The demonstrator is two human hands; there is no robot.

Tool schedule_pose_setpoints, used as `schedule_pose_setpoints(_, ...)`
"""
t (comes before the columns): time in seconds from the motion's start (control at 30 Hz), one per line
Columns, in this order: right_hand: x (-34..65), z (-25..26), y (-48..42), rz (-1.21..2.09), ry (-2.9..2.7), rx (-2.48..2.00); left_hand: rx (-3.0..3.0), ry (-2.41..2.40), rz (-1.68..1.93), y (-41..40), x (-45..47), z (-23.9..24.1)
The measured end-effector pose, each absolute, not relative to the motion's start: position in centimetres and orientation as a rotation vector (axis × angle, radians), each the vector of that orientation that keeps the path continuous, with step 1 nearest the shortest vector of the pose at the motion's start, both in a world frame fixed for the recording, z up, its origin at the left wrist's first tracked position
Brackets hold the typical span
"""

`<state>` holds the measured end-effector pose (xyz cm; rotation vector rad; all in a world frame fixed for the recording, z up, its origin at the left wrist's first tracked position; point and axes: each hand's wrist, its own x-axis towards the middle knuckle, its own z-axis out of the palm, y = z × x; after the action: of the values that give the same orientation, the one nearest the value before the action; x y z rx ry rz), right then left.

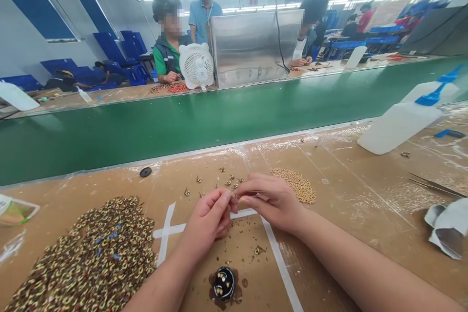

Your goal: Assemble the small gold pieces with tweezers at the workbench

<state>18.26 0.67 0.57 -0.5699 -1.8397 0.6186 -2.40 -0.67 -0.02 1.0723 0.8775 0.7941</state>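
My left hand [214, 214] is closed, its thumb and forefinger pinching something too small to make out. Opposite it, my right hand [270, 200] also pinches at the same spot, fingertips nearly meeting the left ones. Just beyond the hands lie several small brown and cream parts [230, 181]. A heap of tan beads [296, 185] sits behind my right hand. On the board below my hands stands a small round black cup [224, 283] with pale bits in it and a wet stain around it. One loose small part [259, 250] lies between cup and right forearm.
At left spreads a big pile of small brown and yellow parts [98, 248]. A black disc [145, 172] lies near the green conveyor belt [183, 129]. White bottles [398, 126], tweezers [435, 185] and crumpled white paper [448, 224] are at right. People work across the belt near a fan [197, 66].
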Motion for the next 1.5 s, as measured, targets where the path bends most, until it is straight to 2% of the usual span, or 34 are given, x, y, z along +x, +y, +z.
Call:
schedule_pose_setpoints(0.2, 17.3, 0.8, 0.2, 1.211, -1.337, -0.829, 1.061, 0.866, 0.784, -0.9, -2.3, 0.3)
schedule_pose_setpoints(0.27, 17.1, 0.9, 0.3, 1.294, -1.252, -0.819, 1.068, 0.86, 0.755, -0.9, -2.4, 0.3)
schedule_pose_setpoints(0.73, 17.1, 1.0, 0.4, 1.407, -1.218, -0.754, 1.064, 0.815, 0.719, -1.0, -2.1, 0.8)
schedule_pose_setpoints(1.17, 16.5, 0.1, -0.6, 1.232, -1.268, -0.958, 1.129, 0.927, 0.761, -1.6, -2.0, -0.2)
schedule_pose_setpoints(1.5, 14.7, 0.0, -2.2, 1.385, -1.101, -1.032, 1.191, 1.203, 1.051, -0.1, -3.0, -2.8)
